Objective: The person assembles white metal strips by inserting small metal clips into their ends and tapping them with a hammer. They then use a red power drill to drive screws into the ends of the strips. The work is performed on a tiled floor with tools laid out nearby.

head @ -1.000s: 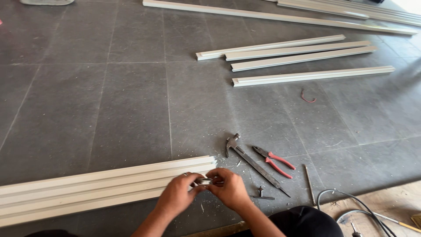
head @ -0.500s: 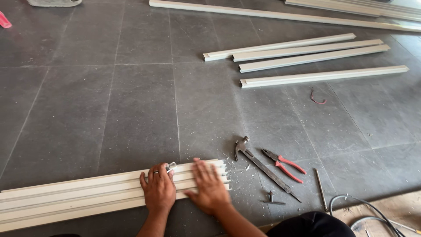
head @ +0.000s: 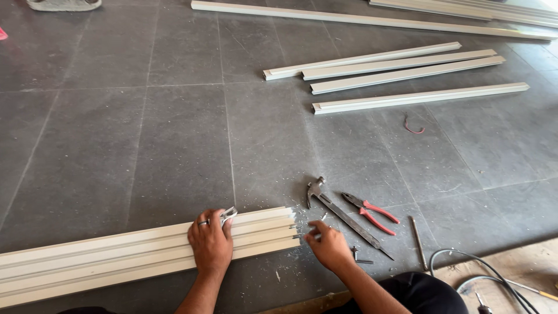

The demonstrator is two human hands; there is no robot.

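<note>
Left hand (head: pixel 210 244) flat on cream channel strips (head: pixel 116 259), small metal clip (head: pixel 228 214) at fingertips; right hand (head: pixel 330 249) pinching a screw at strip ends (hammer (head: pixel 343 215), red pliers (head: pixel 372 210) nearby).

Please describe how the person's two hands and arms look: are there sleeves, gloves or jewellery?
Both forearms are bare, with no sleeves and no gloves. The left hand wears a thin ring on one finger. The right hand shows no ring, glove or watch.
</note>
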